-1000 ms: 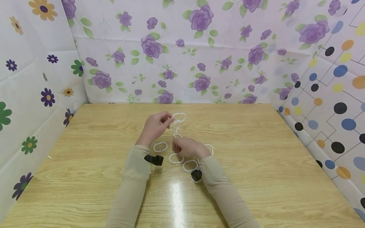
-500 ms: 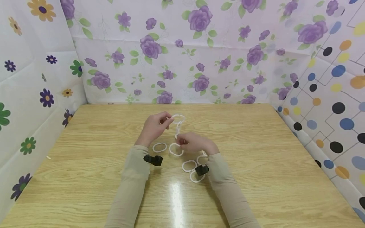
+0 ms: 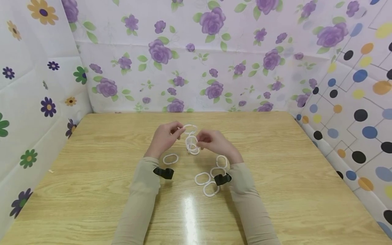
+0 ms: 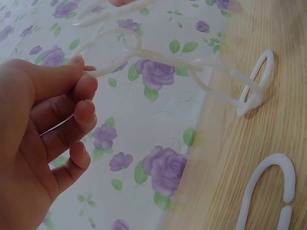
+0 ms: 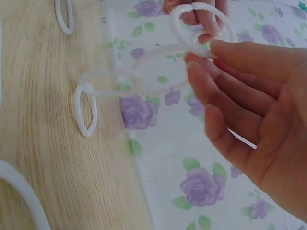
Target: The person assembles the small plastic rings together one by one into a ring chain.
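My left hand (image 3: 165, 139) pinches the top white oval link (image 4: 136, 37) of a short plastic chain between thumb and forefinger. Below it the chain hangs down, its lowest link (image 4: 269, 64) at the wooden tabletop. With thumb and fingertips, my right hand (image 3: 215, 142) holds a separate white link (image 5: 176, 26) by its edge. That link has a narrow split in its rim and overlaps the chain in the head view. Both hands are raised close together, the right just to the right of the chain. The other fingers of each hand are loosely bent.
One loose link (image 3: 163, 160) lies below my left hand. Several more, including one link (image 3: 195, 179) and another link (image 3: 204, 191), lie near my right forearm. Black wrist cameras (image 3: 163, 173) sit on both sleeves. Behind the wooden table (image 3: 275, 153) stands a floral-patterned sheet (image 3: 183, 61).
My right hand has picked up a loose link from the table and carried it up and away from me to the chain. My left hand stays nearly in place, holding the top link.
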`<state>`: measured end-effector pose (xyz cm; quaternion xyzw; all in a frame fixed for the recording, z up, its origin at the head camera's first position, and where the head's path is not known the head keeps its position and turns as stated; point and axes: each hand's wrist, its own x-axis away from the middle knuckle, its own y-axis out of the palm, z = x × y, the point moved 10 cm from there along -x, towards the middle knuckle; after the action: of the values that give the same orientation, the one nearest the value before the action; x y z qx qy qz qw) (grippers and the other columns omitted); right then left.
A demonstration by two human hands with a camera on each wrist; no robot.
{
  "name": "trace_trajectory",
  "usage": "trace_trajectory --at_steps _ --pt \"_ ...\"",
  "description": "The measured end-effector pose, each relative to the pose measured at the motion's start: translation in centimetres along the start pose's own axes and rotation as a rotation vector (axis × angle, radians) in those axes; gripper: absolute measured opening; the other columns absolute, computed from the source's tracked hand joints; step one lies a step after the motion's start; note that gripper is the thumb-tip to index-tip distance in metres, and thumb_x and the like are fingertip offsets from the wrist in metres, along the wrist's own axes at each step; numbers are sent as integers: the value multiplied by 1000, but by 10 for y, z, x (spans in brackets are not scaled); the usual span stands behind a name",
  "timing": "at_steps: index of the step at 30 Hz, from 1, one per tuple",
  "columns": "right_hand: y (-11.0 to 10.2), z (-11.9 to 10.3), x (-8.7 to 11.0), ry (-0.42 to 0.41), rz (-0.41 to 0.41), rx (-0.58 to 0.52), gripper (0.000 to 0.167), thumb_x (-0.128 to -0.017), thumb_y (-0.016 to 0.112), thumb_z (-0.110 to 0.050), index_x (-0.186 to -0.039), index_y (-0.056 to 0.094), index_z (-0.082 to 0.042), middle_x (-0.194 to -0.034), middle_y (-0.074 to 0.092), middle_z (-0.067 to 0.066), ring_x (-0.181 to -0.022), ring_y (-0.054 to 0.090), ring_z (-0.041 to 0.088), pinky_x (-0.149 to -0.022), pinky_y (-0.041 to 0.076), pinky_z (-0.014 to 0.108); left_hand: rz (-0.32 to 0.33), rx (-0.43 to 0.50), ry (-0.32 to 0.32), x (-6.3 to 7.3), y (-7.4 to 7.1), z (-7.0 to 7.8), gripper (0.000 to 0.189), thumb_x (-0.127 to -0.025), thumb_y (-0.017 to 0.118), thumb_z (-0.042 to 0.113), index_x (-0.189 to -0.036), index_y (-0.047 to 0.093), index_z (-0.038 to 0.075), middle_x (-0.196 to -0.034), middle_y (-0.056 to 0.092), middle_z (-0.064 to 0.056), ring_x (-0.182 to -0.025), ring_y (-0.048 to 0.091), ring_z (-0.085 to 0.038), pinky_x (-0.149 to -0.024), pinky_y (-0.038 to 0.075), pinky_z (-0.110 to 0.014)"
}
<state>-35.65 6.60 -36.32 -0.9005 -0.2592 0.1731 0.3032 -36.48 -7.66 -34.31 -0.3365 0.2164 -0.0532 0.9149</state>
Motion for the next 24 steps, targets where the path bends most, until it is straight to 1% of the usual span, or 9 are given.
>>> trace_trajectory --at_steps 3,6,10,12,14,17,21,24 --pt "-9 1 -2 22 88 -23 11 -90 68 -9 -97 67 -1 -89 71 12 -81 69 29 -73 55 26 0 1 -12 0 1 -2 20 -98 58 26 -100 69 10 -70 66 -13 -55 48 -17 -55 37 -29" --pt "-17 2 -1 46 163 -31 12 -89 69 -10 -96 68 -1 -88 72 12 -79 69 23 -74 56 27 0 -4 -16 0 1 -4 21 -98 58 26 -101 69 9 -68 65 -10 -54 48 -16 -54 36 -29" --pt "-28 4 1 70 259 -62 14 -89 70 -12 -97 68 0 -89 73 14 -76 69 23 -73 56 31 3 -12 -20 0 1 -4 22 -98 57 29 -101 70 11 -66 63 -4 -53 47 -16 -53 36 -29" --pt "-33 5 3 78 298 -85 13 -89 70 -11 -96 67 -1 -89 73 16 -74 70 24 -72 57 35 3 -15 -21 0 2 -4 22 -98 57 29 -101 70 12 -66 64 -4 -54 48 -16 -54 36 -29" --pt "-36 7 4 87 320 -100 12 -89 69 -11 -96 67 -1 -90 73 17 -72 70 22 -72 57 36 -2 -20 -21 -1 3 -4 23 -99 57 29 -102 70 11 -66 64 -4 -54 48 -17 -55 37 -29" --pt "-38 10 4 104 330 -114 13 -90 68 -12 -96 66 -1 -90 74 18 -71 71 22 -73 57 36 -7 -22 -23 -1 4 -4 23 -99 57 30 -101 69 11 -68 65 -8 -55 48 -17 -56 37 -29" --pt "-39 14 4 130 335 -132 14 -91 67 -12 -98 64 0 -89 74 20 -71 72 27 -71 56 32 -11 -19 -21 -1 5 -3 24 -99 57 30 -102 70 10 -71 67 -13 -55 49 -17 -57 38 -30" --pt "-41 17 5 154 344 -153 15 -91 67 -13 -98 64 0 -89 73 21 -72 72 30 -69 54 28 -9 -22 -19 -1 4 -2 24 -98 57 29 -101 70 10 -70 67 -11 -55 49 -16 -57 38 -29"
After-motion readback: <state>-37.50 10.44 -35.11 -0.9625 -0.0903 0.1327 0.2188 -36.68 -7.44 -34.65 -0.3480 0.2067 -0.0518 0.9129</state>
